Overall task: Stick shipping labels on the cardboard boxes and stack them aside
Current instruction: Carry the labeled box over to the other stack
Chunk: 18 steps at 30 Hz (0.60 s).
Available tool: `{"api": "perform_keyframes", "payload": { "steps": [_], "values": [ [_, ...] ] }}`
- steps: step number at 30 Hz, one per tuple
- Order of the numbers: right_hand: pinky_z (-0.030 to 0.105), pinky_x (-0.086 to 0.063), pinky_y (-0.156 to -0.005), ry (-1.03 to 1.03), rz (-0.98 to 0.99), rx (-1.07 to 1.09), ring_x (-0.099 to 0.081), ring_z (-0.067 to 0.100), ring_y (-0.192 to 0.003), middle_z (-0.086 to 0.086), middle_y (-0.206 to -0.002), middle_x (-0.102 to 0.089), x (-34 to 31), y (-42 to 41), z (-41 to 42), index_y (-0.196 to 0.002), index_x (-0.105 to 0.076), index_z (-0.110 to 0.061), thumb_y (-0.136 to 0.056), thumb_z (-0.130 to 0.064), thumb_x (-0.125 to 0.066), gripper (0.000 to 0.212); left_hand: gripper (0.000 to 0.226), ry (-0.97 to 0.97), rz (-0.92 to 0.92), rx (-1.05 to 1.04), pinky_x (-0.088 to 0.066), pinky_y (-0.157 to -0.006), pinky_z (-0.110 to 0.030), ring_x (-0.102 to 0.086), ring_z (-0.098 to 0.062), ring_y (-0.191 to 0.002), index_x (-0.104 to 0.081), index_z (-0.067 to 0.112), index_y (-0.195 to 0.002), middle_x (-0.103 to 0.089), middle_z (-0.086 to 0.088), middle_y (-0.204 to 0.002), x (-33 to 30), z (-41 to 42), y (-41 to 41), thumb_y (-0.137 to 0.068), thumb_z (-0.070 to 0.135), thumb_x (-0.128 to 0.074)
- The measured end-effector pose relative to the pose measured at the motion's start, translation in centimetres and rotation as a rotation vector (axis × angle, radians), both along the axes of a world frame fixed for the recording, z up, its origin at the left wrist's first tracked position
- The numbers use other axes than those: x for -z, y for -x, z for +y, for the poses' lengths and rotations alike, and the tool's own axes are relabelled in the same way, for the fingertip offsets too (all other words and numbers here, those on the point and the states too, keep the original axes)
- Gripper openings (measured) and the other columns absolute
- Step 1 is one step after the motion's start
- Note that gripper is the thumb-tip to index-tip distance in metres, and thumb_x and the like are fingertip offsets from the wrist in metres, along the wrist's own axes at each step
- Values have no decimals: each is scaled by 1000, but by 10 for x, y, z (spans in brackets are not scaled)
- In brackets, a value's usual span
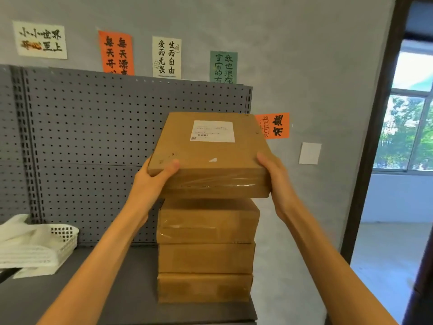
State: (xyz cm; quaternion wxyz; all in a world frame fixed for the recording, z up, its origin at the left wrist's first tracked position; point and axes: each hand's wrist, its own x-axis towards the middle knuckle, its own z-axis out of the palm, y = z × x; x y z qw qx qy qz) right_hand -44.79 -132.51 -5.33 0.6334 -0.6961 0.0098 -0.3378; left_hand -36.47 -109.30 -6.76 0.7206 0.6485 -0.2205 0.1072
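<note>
My left hand and right hand clamp the near corners of a flat cardboard box, thumbs on top and fingers curled round its edges, holding it level just above the stack of three boxes on the dark desk. I judge the box light enough for two bare hands yet stiff: its faces stay flat and its edges crisp under my grip. The clear tape across the near face between my hands looks glossy and could slip, so I'd keep my hold on the bare matte board at the side edges. Beyond my fingers, on the lid's far half, the white shipping label lies flat and smooth; a small white scrap sits nearer. Below my hands the stacked boxes are the same brown board, also taped. Far left of my left hand a white mesh basket holds soft white material, and behind it stands a grey perforated metal panel.
</note>
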Motion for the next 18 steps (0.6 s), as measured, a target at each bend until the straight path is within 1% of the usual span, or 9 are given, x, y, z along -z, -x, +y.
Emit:
{"api": "perform_keyframes", "payload": {
  "steps": [2,4,6,10,15,16,18],
  "values": [
    [38,-50,-92,-16,38,32,-59,14,-105,-1,-122,-59,0,-15,-6,-135,-44,-23,-86,-54,-55,59,59,-6,17,18,-43,-71,-17,-56,3,-94,-49,25,-133,-60,13,-110,-2,-4,-8,-81,47,-61],
    [42,-50,-94,-22,85,44,-61,16,-105,-1,-119,-62,4,-27,-11,-130,-49,-24,-82,-60,-54,61,61,-22,45,38,-43,-76,-20,-55,1,-100,-49,29,-134,-60,11,-116,-2,-5,-15,-82,59,-52],
    [41,-50,-94,-23,115,54,-61,17,-103,-1,-116,-63,8,-35,-15,-126,-52,-25,-85,-58,-52,52,63,-33,92,55,-43,-79,-21,-56,-1,-103,-49,32,-134,-60,11,-120,-1,-7,-21,-82,68,-45],
    [32,-49,-83,-49,160,57,-60,13,-98,-3,-109,-64,17,-43,-19,-118,-55,-27,-90,-52,-49,38,50,-46,177,64,-41,-67,-18,-58,2,-91,-54,30,-127,-63,15,-105,5,-11,-29,-89,60,-43],
    [27,-46,-71,-59,224,72,-59,8,-89,-8,-96,-62,26,-50,-22,-108,-55,-28,-90,-51,-49,30,55,-87,223,80,-40,-65,-18,-60,0,-92,-55,28,-129,-65,12,-109,15,-16,-40,-88,63,-42],
    [28,-45,-71,-56,241,73,-58,9,-88,-8,-95,-62,28,-51,-23,-107,-55,-27,-91,-51,-49,29,55,-90,229,81,-40,-65,-18,-60,0,-92,-55,29,-128,-65,12,-109,17,-17,-41,-87,64,-42],
    [31,-44,-78,-43,277,79,-58,10,-88,-8,-94,-61,29,-54,-26,-103,-56,-28,-91,-52,-47,28,57,-100,242,77,-41,-65,-19,-60,-2,-94,-55,30,-127,-65,11,-112,19,-17,-43,-85,67,-44]
  ]
}}
